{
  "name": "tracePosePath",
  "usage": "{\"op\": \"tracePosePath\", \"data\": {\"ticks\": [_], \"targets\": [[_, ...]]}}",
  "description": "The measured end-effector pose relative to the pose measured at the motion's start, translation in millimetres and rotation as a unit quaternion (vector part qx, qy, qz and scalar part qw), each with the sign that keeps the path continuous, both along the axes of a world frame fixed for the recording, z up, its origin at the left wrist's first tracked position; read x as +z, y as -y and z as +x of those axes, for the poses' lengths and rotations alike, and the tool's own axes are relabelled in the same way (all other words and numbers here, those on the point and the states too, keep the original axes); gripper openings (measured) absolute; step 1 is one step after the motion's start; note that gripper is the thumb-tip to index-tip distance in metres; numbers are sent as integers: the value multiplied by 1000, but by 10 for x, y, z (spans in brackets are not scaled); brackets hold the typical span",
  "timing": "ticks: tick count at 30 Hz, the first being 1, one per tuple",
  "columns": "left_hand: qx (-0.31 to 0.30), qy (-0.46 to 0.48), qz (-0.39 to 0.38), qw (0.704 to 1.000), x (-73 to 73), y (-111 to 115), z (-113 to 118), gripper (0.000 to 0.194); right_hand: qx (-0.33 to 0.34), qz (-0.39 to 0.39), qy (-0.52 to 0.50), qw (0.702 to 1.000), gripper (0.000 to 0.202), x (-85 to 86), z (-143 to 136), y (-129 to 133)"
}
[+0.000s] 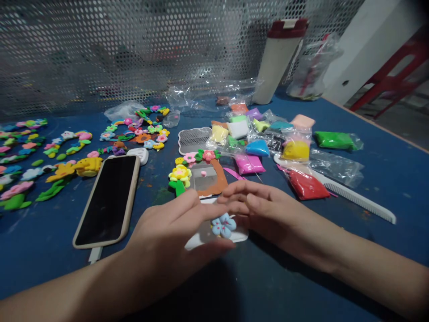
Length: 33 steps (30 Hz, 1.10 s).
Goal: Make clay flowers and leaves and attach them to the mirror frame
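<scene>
A light blue clay flower [223, 225] with small pink marks sits between the thumb and fingers of my left hand [179, 223], which is closed around its edges. Under it lies a white flat piece [201, 239], partly covered by my hands. My right hand [264, 205] is just right of the flower, fingers loosely bent and nothing visible in them; some fingertips are hidden behind my left hand. Beyond both hands lies a frame [219, 176] with brown clay along its edge, decorated with clay flowers and green leaves. A small pink clay bit [203, 173] rests inside it.
A phone [109, 201] with a cable lies to the left, near many finished clay flowers [63, 171]. Bagged coloured clay [248, 163], a white comb [360, 199] and a mesh-patterned plate [194, 139] are ahead and right. A tumbler [276, 62] stands by the perforated metal panel [134, 49].
</scene>
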<state>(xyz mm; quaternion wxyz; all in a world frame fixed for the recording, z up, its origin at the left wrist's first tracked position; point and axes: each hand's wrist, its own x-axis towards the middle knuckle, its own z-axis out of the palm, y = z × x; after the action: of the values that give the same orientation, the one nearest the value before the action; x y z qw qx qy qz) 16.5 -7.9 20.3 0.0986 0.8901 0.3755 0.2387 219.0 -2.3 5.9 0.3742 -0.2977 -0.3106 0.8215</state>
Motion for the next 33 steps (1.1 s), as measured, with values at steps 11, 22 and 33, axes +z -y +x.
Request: {"op": "tracePosePath", "data": {"ticks": [11, 22, 33], "targets": [[-43, 134, -199, 970, 158, 12, 30, 23, 150, 0, -57, 987, 25, -48, 0, -24], [-73, 142, -266, 951, 163, 15, -14, 28, 164, 31, -53, 985, 25, -112, -18, -74], [-56, 148, -304, 940, 182, 17, -7, 29, 155, 25, -46, 986, 22, -114, -26, -74]]}}
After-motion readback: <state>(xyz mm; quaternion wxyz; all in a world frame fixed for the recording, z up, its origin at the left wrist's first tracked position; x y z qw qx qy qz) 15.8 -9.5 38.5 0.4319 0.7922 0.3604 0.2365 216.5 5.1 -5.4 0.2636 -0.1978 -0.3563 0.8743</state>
